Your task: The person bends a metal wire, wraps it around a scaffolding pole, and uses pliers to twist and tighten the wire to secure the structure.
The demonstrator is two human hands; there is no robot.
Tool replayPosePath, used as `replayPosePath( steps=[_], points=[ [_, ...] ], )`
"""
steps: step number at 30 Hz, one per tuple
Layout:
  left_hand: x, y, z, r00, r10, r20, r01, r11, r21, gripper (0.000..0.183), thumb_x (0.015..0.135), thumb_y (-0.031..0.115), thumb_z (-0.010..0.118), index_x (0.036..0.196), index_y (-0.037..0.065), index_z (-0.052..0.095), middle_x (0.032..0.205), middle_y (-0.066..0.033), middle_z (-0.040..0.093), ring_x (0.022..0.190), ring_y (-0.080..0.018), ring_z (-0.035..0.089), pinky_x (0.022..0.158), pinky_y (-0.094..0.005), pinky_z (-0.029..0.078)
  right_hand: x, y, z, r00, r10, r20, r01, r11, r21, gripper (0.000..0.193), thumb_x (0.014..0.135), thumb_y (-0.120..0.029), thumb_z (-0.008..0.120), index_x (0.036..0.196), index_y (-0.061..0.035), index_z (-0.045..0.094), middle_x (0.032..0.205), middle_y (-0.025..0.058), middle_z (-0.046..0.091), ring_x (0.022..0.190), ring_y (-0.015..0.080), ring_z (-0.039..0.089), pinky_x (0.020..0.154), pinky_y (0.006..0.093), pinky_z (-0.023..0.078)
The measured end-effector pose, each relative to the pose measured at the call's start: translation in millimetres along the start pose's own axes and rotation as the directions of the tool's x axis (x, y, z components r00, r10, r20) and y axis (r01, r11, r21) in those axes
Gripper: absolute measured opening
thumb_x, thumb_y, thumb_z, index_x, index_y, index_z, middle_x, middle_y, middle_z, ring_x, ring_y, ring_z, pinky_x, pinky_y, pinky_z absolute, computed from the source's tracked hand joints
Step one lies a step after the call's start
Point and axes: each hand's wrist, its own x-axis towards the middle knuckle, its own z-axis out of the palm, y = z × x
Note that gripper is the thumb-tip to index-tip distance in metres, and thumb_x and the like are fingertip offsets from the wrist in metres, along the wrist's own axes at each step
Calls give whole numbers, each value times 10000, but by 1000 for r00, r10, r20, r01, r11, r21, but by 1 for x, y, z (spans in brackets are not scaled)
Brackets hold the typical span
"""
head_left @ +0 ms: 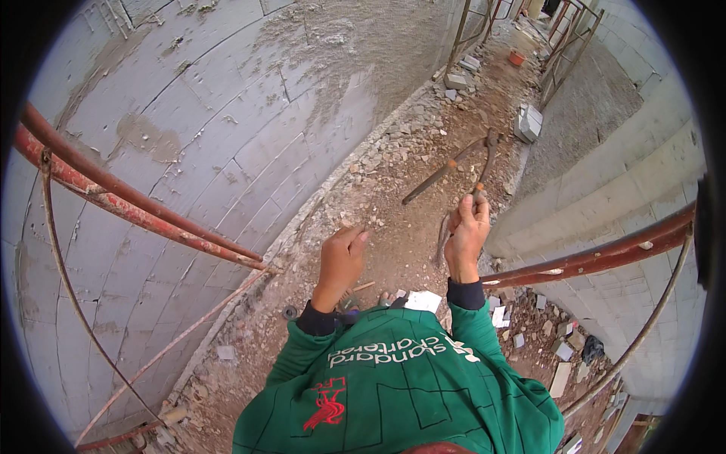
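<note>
My right hand [467, 236] is closed round one handle of a pair of long-handled cutters [488, 159], which look like bolt cutters. Their handles spread apart, with dark grips and orange bands, and the metal head points away from me. The second handle stretches free to the left above the rubble. A greyish curved piece shows beside my right wrist; I cannot tell whether it belongs to the cutters. My left hand [340, 261] is closed in front of my body, thumb against the forefinger. What it holds, if anything, is hidden.
Block walls [249, 129] rise on both sides of a narrow dirt passage strewn with broken stone. Red metal scaffold tubes [144, 208] stand at left and right. Ahead are loose grey blocks [528, 123], an orange bucket [516, 57] and metal frames.
</note>
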Motion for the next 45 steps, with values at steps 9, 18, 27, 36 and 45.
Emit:
replayPosePath(
  steps=[9, 18, 27, 36, 45],
  points=[
    [5, 2, -21, 980, -175, 92, 196, 923, -332, 228, 1017, 170, 636, 1077, -32, 725, 850, -38, 705, 752, -93, 637, 691, -267, 502, -7, -51, -5, 962, -190, 197, 185, 982, 45, 234, 1086, -215, 517, 1245, -44, 536, 1126, 122, 668, 1007, 214, 675, 771, 290, 550],
    [27, 19, -11, 987, -137, 86, 156, 666, -730, 177, 1061, 168, 573, 1092, 12, 650, 738, 15, 551, 630, -40, 450, 553, -198, 343, -27, -54, 6, 858, 74, 508, -188, 966, 175, 342, 1118, -366, 375, 1269, -83, 493, 975, 227, 703, 614, 154, 567, 571, 260, 471],
    [46, 46, 7, 973, -193, 124, 168, 236, -957, 94, 1085, 189, 526, 1064, 105, 563, 773, 23, 476, 601, -51, 359, 555, -208, 298, -52, -40, 3, 824, 444, 352, -345, 886, -311, 409, 936, -211, 769, 1219, -64, 512, 911, 63, 656, 787, 153, 636, 686, 291, 519],
    [46, 55, 33, 962, -189, 198, 198, -19, -980, 74, 1096, 178, 492, 1082, 126, 543, 789, 29, 481, 617, -64, 380, 560, -223, 317, -73, -15, 24, 873, 177, 455, 45, 899, -436, 497, 904, -118, 777, 1319, -8, 526, 897, 41, 684, 818, 114, 650, 738, 302, 544],
    [53, 49, 21, 957, -244, 156, 137, -95, -986, 99, 1094, 211, 508, 1061, 125, 544, 780, 27, 490, 598, -61, 374, 537, -226, 311, -81, -10, 35, 810, 293, 508, -75, 911, -406, 349, 935, -136, 770, 1132, -28, 503, 752, 20, 629, 646, 81, 608, 559, 252, 484]
  ],
)
